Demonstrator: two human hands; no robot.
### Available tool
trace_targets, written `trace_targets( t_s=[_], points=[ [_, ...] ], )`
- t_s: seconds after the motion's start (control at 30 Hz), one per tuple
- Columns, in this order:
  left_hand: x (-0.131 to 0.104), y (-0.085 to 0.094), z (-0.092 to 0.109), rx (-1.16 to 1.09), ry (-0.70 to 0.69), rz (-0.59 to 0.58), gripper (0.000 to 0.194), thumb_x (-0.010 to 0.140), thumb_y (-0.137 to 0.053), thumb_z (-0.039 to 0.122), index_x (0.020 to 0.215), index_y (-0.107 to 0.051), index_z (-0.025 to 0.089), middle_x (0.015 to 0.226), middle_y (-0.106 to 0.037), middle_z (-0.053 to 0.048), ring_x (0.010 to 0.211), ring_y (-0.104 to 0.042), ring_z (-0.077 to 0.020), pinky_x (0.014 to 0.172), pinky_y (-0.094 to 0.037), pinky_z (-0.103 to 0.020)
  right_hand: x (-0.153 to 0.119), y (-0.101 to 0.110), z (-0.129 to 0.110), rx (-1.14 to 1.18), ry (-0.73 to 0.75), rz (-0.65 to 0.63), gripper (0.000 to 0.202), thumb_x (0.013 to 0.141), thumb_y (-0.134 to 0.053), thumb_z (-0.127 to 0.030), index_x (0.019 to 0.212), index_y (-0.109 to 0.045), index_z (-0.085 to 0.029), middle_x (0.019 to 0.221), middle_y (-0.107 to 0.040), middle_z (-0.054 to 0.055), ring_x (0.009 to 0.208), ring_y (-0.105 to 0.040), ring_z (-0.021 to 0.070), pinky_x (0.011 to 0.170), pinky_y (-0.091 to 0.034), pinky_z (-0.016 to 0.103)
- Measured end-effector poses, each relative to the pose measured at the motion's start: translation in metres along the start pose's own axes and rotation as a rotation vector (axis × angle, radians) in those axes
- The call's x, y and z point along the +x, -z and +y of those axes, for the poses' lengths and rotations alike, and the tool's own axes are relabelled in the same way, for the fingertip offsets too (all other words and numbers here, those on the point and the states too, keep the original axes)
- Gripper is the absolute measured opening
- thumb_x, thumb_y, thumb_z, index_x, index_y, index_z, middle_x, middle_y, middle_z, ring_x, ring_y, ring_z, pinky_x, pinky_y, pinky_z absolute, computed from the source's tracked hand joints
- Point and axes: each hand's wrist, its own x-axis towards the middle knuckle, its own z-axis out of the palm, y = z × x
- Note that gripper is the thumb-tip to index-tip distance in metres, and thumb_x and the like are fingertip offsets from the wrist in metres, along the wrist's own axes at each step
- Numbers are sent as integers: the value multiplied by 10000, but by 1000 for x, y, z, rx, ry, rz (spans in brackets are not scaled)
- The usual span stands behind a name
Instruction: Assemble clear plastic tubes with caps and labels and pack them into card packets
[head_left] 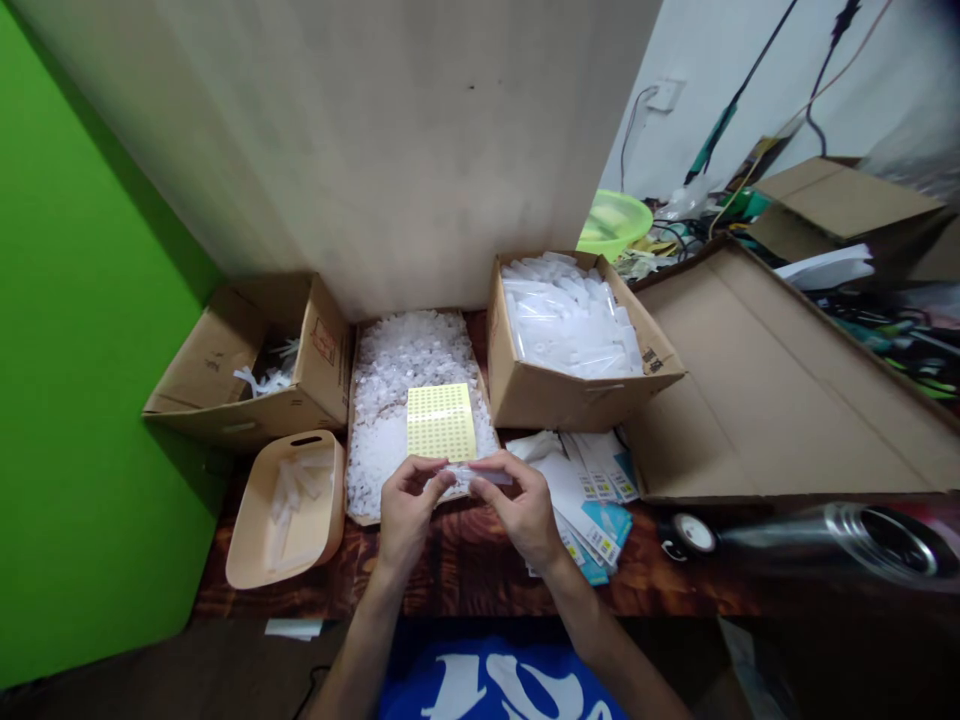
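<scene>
A small translucent plastic piece (487, 477) is pinched between my two hands, above the front edge of a shallow tray full of small clear pieces (409, 345). My left hand (411, 505) is closed on its left end, thumb and forefinger together. On its right end my right hand (519, 502) is closed in the same way. Just beyond my fingertips, a yellow sticker sheet (441, 420) with rows of small marks lies on the clear pieces. My fingers partly hide the plastic piece, so its exact shape is unclear.
A beige bin (330, 510) with several translucent pieces stands left. Behind it is an open carton (322, 350). Another carton (555, 400), filled with clear plastic packets, stands right of the tray. Printed cards (600, 530), a tape roll (694, 534) and a metallic flask (810, 545) lie further right.
</scene>
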Motion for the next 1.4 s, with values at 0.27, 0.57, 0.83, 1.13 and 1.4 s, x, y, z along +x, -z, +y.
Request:
trace_targets(
  t_s=[0.27, 0.57, 0.83, 1.13, 1.4],
  points=[
    [-3, 10, 7, 227, -53, -235, 368, 891, -674, 484, 1080, -707, 171, 917, -774, -82, 786, -726, -200, 742, -586, -317, -2, 6, 9, 147, -170, -23, 296, 870, -737, -457, 942, -724, -170, 674, -704, 7, 524, -623, 118, 522, -505, 213],
    [-4, 6, 11, 420, -116, -379, 291, 986, -539, 412, 1095, -679, 182, 908, -744, -57, 751, -682, -174, 714, -538, -286, -10, 16, 6, 24, -128, -17, 252, 893, -703, -425, 953, -731, -182, 700, -703, 11, 568, -633, 139, 544, -504, 233],
    [-9, -9, -5, 592, -440, -422, 164, 995, -519, 240, 1026, -672, 191, 914, -734, -53, 814, -689, -171, 743, -537, -276, -24, 18, 7, 178, -261, 72, 320, 875, -696, -495, 869, -668, -176, 522, -587, -53, 336, -469, 79, 329, -369, 177],
    [-16, -61, -29, 897, -416, -352, 299, 1014, -483, 397, 1112, -650, 168, 963, -729, -134, 861, -712, -247, 759, -514, -318, -37, 67, 23, 221, -308, 493, 392, 723, -848, -469, 898, -672, -165, 545, -607, -49, 382, -475, 83, 352, -390, 187],
    [-23, -117, -43, 1317, -41, -409, 450, 988, -503, 475, 1040, -669, 60, 826, -732, -225, 776, -732, -353, 644, -450, -332, -53, 129, 19, -91, -160, 633, 385, 766, -828, -434, 1035, -743, -173, 728, -698, 18, 542, -545, 136, 511, -450, 260]
  ],
)
